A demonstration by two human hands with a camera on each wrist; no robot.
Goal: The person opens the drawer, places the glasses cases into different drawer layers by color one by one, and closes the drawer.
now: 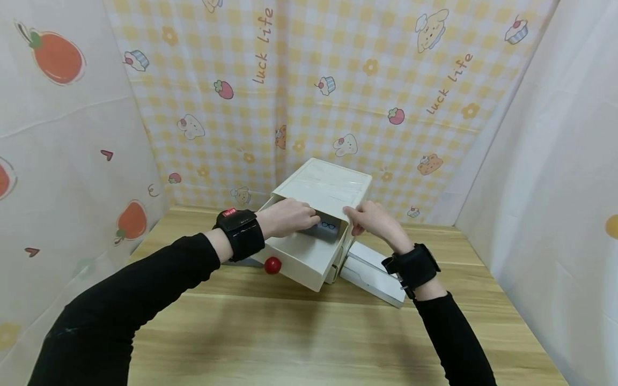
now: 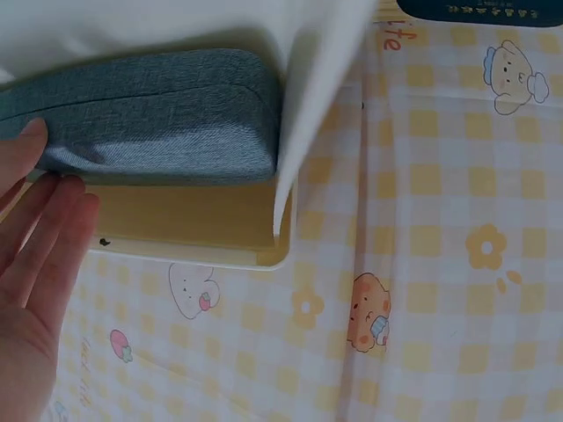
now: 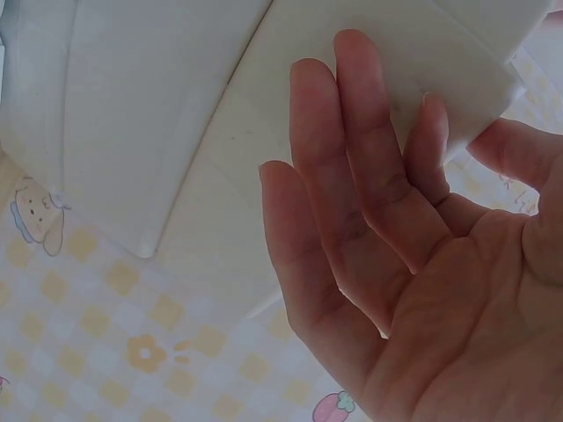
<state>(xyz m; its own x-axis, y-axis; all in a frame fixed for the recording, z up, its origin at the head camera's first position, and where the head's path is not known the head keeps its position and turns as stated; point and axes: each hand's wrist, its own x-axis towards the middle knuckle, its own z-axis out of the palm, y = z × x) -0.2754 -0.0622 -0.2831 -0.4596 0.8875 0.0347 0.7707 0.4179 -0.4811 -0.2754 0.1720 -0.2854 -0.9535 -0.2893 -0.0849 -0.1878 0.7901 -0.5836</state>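
Note:
My left hand [image 1: 291, 217] reaches into the pulled-out top drawer [image 1: 299, 254] of a small cream cabinet [image 1: 328, 179]. Between its thumb and fingers it pinches one end of a grey-blue fabric glasses case [image 2: 167, 123], which has a small glasses print visible in the head view. A round red knob [image 1: 272, 265] sits on the drawer front. At the cabinet's front right top corner, my right hand [image 1: 374, 219] rests its fingertips. In the right wrist view its fingers [image 3: 321, 132] lie nearly straight along the cabinet side, thumb by the edge.
A white box [image 1: 374, 273] lies on the wooden table [image 1: 270, 332] beside the cabinet's right side. Something flat and dark grey [image 1: 245, 262] shows under my left wrist. Behind stands a yellow checked curtain [image 1: 309, 112], with white curtains [image 1: 545, 177] at both sides.

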